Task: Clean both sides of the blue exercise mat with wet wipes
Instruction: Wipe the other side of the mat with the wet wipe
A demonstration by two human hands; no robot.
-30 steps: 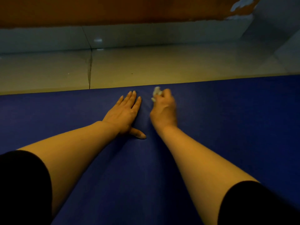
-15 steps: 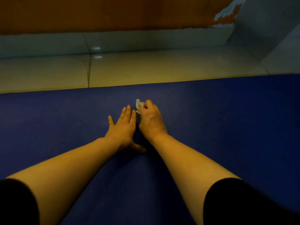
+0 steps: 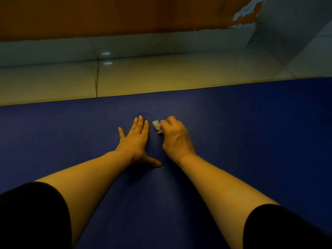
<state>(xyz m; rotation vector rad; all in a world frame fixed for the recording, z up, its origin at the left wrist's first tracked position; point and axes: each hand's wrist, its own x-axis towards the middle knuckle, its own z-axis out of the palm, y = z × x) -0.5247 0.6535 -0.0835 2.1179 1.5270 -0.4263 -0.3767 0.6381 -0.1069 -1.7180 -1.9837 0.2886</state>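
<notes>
The blue exercise mat [image 3: 251, 133] lies flat on the floor and fills the lower part of the view. My left hand [image 3: 135, 141] rests flat on it, fingers straight and thumb spread out to the right. Just to its right, my right hand [image 3: 177, 138] grips a crumpled white wet wipe [image 3: 157, 125] and presses it on the mat. The wipe sticks out from under the fingers toward the left hand. Most of the wipe is hidden under the hand.
Beyond the mat's far edge lies a pale tiled floor [image 3: 161, 76] with a dark cracked joint [image 3: 97, 81]. A light skirting and an orange-brown wall [image 3: 125, 13] with peeling paint at the upper right close off the back.
Both hands have drawn back from the mat's far edge toward me. The right hand with the wipe first slid left against the left hand, then moved a little to the right.
</notes>
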